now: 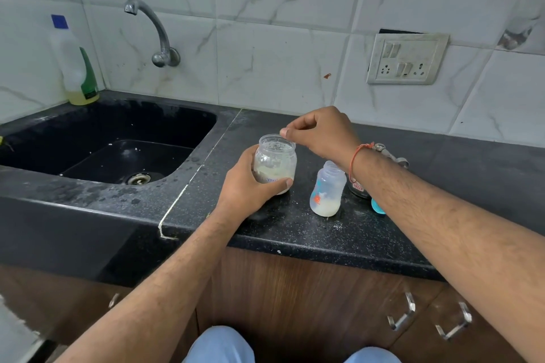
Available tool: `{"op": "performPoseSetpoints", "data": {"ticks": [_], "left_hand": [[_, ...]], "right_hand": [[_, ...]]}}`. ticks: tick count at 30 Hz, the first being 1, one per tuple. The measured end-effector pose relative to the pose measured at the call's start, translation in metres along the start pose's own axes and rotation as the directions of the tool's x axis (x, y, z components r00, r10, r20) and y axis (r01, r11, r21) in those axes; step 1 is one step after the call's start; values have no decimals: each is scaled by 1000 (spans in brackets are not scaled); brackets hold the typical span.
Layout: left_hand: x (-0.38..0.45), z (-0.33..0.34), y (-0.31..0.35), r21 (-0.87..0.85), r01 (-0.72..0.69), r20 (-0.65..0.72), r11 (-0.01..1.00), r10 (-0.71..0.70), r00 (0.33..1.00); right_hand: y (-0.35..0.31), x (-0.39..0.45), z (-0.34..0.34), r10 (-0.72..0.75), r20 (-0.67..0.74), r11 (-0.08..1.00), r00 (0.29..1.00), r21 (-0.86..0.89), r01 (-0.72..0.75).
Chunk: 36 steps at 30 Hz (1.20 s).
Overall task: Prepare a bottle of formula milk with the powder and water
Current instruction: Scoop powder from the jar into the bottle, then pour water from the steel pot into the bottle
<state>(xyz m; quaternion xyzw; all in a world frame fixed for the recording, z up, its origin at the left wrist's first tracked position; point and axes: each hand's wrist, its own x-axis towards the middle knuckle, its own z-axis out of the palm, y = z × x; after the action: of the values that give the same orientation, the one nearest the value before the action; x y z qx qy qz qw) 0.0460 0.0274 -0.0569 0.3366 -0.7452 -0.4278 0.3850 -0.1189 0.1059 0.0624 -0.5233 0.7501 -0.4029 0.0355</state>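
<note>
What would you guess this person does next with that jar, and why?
Probably lift a scoop of powder out of the jar and move it over to the baby bottle. The left hand steadies the open jar, the right hand pinches something at its mouth, and the uncapped bottle beside it holds only a little powder.

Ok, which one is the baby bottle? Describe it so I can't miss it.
Start at the black sink and move right along the counter. Past the powder jar in the left hand stands the baby bottle: slimmer, uncapped, with orange print and milky liquid at the bottom.
</note>
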Motion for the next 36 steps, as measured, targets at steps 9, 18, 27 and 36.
{"op": "performPoseSetpoints", "data": {"ticks": [9,18,27,36], "left_hand": [[4,1,5,105,27,13,994,-29,1000],[-20,1,21,142,-382,-262,913,407,875],[-36,51,42,-21,-341,98,940,341,935],[-21,62,34,-63,-145,351,987,158,923]], "right_hand": [[26,-31,-44,-50,-234,997,971,37,61],[101,-73,-100,110,-332,993,937,87,-86],[153,-77,-120,257,-357,966,898,78,-245],[161,-61,-113,446,-31,875,895,227,-428]]}}
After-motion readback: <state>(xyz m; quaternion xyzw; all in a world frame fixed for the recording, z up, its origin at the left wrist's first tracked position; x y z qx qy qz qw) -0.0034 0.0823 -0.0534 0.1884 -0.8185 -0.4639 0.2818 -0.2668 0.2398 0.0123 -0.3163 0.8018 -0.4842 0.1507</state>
